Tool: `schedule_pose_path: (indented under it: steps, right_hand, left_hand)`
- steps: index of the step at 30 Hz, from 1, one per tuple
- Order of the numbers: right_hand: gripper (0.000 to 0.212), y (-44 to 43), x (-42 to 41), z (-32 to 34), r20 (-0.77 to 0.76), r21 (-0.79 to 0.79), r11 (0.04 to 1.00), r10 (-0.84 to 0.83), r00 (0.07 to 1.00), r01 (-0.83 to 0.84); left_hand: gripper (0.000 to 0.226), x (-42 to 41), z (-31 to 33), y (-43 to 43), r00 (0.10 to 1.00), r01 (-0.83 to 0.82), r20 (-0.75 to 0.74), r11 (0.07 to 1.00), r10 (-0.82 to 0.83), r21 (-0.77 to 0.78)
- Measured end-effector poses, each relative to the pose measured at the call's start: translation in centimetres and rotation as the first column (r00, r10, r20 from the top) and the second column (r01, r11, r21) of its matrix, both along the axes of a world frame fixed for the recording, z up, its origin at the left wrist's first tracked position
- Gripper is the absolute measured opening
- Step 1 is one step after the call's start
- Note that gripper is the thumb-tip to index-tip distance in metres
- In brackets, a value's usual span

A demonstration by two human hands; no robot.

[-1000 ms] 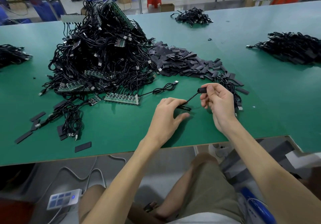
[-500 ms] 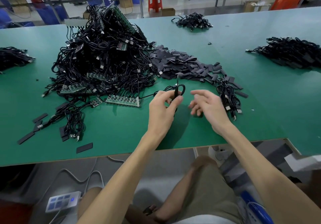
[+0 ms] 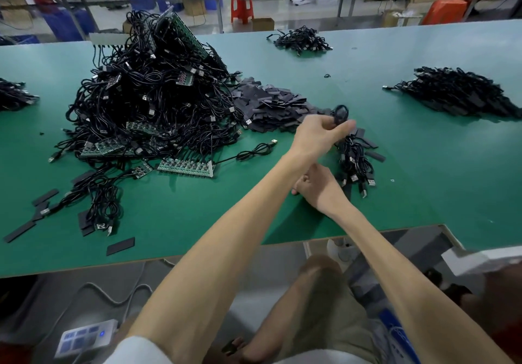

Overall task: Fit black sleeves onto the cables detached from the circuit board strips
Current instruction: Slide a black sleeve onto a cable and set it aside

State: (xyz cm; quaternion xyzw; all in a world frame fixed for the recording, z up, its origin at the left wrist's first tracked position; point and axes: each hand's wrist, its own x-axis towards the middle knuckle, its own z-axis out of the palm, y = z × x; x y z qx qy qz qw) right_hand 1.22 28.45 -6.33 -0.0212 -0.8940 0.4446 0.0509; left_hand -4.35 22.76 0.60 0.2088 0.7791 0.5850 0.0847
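In the head view, the big tangled heap of cables [image 3: 152, 103] on the green desk [image 3: 197, 216] serves as the landmark. The left hand [image 3: 319, 137] reaches out to the right of the heap, and its fingers [image 3: 346, 126] pinch a small coiled cable [image 3: 340, 113], holding it above the desk. Just right of the heap, touching its edge, lies the pile of flat black sleeves [image 3: 271, 103]. The held coil hangs over the near right end of that pile. Below the coil, further right of the heap, is a small bunch of loose cables [image 3: 356, 163] with metal plugs showing. The right hand [image 3: 320, 190] rests on the desk right of the heap and nearer the person. Its fingers are tucked under the left forearm, so whether they hold anything cannot be told. At the heap's near edge lies a circuit board strip [image 3: 185, 166].

The cable looks light, limp and springy, so a coil is likely to unwind if gripped loosely. Pinching it close behind the plug should give the most control. The sleeves look thin, soft and flat, and probably need to be squeezed open at the mouth.
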Motion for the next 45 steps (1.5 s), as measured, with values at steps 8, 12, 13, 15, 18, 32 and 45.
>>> schedule_pose_path:
  steps: [8,12,13,15,18,32,45]
  right_hand:
    - [0.015,0.4,0.2,-0.3,-0.070,-0.069,0.996,0.048,0.996,-0.053]
    - [0.015,0.4,0.0,-0.5,-0.086,-0.145,0.987,0.062,0.994,-0.074]
    - [0.014,0.3,0.0,-0.6,-0.080,-0.183,0.980,0.061,0.995,-0.075]
    - [0.010,0.4,0.0,-0.8,-0.077,-0.214,0.974,0.061,0.995,-0.076]
    - [0.008,0.5,0.0,-0.9,-0.082,-0.210,0.974,0.067,0.994,-0.083]
    - [0.009,0.2,0.3,-0.6,-0.093,-0.201,0.976,0.060,0.994,-0.078]
    - [0.024,0.3,0.1,-0.7,-0.116,-0.194,0.980,0.016,0.993,-0.039]
  left_hand:
    - [0.029,-0.4,-2.7,-3.7,0.985,-0.029,-0.174,0.990,0.005,-0.137]
    - [0.032,-0.8,-3.7,-7.3,0.963,-0.146,-0.247,0.978,0.106,-0.151]
    - [0.032,-0.8,-4.0,-8.4,0.954,-0.177,-0.272,0.970,0.127,-0.168]
    - [0.034,-0.8,-4.4,-10.6,0.920,-0.251,-0.358,0.940,0.158,-0.230]
    - [0.032,-1.2,-5.1,-13.7,0.836,-0.425,-0.511,0.824,0.200,-0.375]
    - [0.013,0.2,-5.5,-14.3,0.933,-0.320,-0.251,0.913,0.258,-0.254]
    - [0.033,2.2,-6.2,-13.4,0.925,0.112,0.296,0.917,-0.237,0.383]
